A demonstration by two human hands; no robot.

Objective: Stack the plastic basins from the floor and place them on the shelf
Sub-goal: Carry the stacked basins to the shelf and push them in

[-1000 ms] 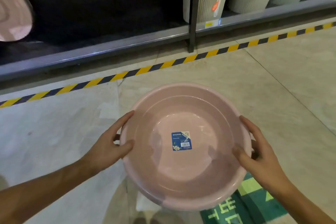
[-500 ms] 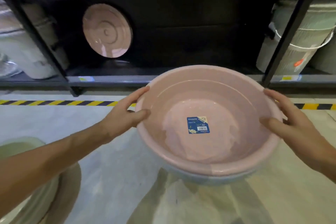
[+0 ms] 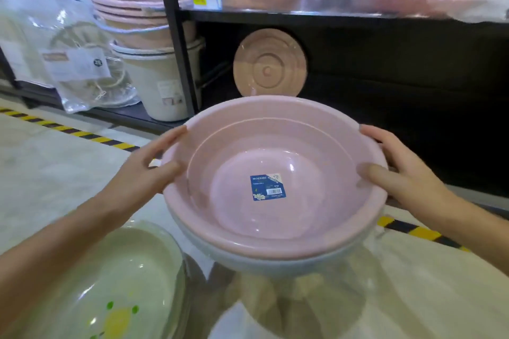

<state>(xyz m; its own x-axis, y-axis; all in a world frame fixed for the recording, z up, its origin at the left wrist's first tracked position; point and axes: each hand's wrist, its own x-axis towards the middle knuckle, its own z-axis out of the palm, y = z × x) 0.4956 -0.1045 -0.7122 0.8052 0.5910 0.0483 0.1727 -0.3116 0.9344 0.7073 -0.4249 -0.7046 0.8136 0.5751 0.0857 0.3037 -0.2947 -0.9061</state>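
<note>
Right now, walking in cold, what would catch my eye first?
A round pink plastic basin, nested in a pale blue basin, fills the centre, held at its rim by the left hand and right hand. Behind it, a second pink basin stands on edge on the dark shelf.

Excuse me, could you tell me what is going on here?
A person holds a pink basin, nested in a pale blue-grey basin, up before the dark shelf. The left hand grips its left rim, the right hand its right rim. The stack is not yet on the shelf. A green basin lies on the floor.
</note>
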